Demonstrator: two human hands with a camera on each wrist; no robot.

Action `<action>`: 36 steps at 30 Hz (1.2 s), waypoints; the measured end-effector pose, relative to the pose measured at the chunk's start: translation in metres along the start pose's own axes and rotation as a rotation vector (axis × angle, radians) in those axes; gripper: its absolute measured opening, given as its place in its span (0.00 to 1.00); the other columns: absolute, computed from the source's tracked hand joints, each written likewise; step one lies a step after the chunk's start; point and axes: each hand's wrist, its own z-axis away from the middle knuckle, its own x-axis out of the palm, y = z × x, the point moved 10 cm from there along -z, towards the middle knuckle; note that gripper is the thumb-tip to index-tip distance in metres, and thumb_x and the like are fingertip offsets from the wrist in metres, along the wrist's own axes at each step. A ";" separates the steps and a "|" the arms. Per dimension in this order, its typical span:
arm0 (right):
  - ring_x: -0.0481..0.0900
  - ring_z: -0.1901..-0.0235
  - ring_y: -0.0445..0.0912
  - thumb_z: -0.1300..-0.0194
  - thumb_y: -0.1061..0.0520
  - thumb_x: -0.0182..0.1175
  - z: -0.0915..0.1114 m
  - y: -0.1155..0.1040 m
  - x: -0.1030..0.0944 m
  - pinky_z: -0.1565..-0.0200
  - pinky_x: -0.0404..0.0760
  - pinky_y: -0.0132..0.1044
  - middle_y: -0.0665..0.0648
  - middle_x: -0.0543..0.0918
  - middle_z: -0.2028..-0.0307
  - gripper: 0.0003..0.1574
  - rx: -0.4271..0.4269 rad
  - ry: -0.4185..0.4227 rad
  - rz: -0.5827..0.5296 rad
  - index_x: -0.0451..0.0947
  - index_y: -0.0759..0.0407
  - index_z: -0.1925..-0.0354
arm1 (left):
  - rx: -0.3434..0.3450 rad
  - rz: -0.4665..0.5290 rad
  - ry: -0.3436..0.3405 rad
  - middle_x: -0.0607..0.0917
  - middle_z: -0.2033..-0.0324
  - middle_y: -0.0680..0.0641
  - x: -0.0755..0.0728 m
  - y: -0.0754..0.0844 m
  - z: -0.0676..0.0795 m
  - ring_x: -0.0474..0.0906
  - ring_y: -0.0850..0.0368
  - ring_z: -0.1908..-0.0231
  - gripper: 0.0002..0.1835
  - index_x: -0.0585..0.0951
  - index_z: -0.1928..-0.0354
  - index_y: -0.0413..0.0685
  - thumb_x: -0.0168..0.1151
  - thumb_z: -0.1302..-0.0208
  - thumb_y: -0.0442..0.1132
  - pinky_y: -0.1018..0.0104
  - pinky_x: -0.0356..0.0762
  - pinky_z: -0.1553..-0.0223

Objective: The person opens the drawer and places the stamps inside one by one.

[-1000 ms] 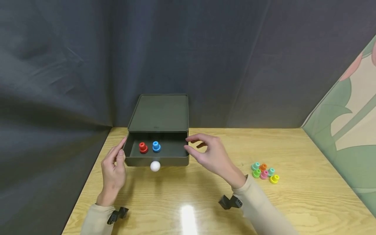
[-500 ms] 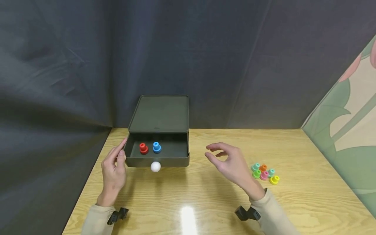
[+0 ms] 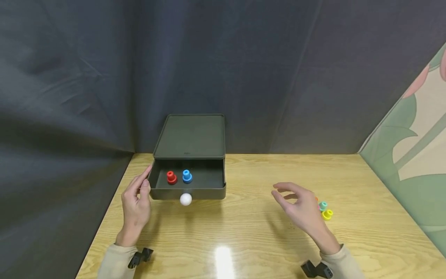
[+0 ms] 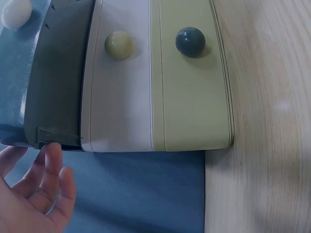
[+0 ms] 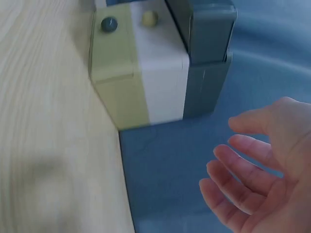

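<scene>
A dark green drawer [image 3: 209,193] with a white knob [image 3: 186,199] is pulled out of its cabinet [image 3: 191,135]. In it stand a red peg [image 3: 171,178] and a blue peg [image 3: 187,176], each with a wide round base. My left hand [image 3: 136,207] lies along the drawer's left side; in the left wrist view its fingertips touch the side's lower edge. My right hand [image 3: 303,211] hovers over the table to the right, its fingers loosely bent around nothing. Behind it are more pegs, including a yellow peg [image 3: 327,214] and a teal peg [image 3: 323,205]; others are hidden.
Below the dark drawer, the left wrist view shows a white drawer [image 4: 119,97] with a yellowish knob and a light green drawer [image 4: 194,107] with a dark knob, both shut. A dark curtain [image 3: 265,77] stands behind the wooden table [image 3: 251,240].
My right hand has moved away from the drawer's right side, rightward and nearer the front, and now covers part of the peg group. My left hand has stayed at the drawer.
</scene>
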 end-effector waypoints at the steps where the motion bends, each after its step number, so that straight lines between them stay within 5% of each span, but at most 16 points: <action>1: 0.91 0.60 0.54 0.30 0.56 0.71 0.002 0.005 -0.003 0.61 0.86 0.34 0.57 0.93 0.52 0.11 0.005 -0.003 0.009 0.90 0.53 0.50 | 0.000 -0.001 0.003 0.81 0.72 0.37 0.000 0.000 0.000 0.69 0.76 0.67 0.20 0.85 0.38 0.36 0.54 0.27 0.28 0.84 0.67 0.60; 12: 0.89 0.64 0.51 0.29 0.53 0.71 0.025 0.060 -0.039 0.66 0.83 0.29 0.63 0.92 0.57 0.16 0.119 -0.002 0.149 0.89 0.60 0.47 | -0.022 0.015 0.001 0.80 0.72 0.39 0.001 0.001 0.000 0.69 0.71 0.67 0.20 0.86 0.38 0.39 0.55 0.26 0.29 0.77 0.64 0.61; 19: 0.88 0.65 0.37 0.26 0.49 0.68 0.039 0.093 -0.056 0.69 0.84 0.28 0.62 0.93 0.60 0.17 0.202 0.002 0.173 0.89 0.59 0.48 | 0.004 -0.019 0.025 0.78 0.73 0.39 0.000 0.002 0.001 0.66 0.73 0.68 0.21 0.85 0.38 0.35 0.52 0.27 0.27 0.76 0.63 0.62; 27: 0.92 0.61 0.60 0.26 0.42 0.68 0.049 0.118 -0.061 0.71 0.85 0.34 0.69 0.92 0.55 0.27 0.300 -0.036 0.180 0.87 0.62 0.44 | 0.005 -0.018 0.033 0.77 0.74 0.41 0.000 0.002 0.000 0.66 0.73 0.68 0.21 0.85 0.39 0.34 0.51 0.28 0.27 0.77 0.62 0.62; 32: 0.92 0.63 0.61 0.28 0.46 0.70 0.051 0.122 -0.062 0.72 0.85 0.33 0.75 0.89 0.50 0.23 0.267 -0.013 0.183 0.88 0.62 0.47 | -0.007 -0.001 0.019 0.76 0.73 0.49 0.000 0.002 0.001 0.67 0.71 0.68 0.21 0.86 0.38 0.36 0.52 0.26 0.28 0.77 0.63 0.62; 36: 0.90 0.64 0.45 0.31 0.54 0.73 0.049 0.118 -0.054 0.70 0.85 0.29 0.68 0.91 0.53 0.14 0.190 -0.008 0.178 0.90 0.60 0.52 | -0.009 0.010 0.017 0.75 0.72 0.52 0.000 0.004 0.000 0.66 0.70 0.69 0.20 0.86 0.38 0.36 0.52 0.25 0.28 0.77 0.62 0.62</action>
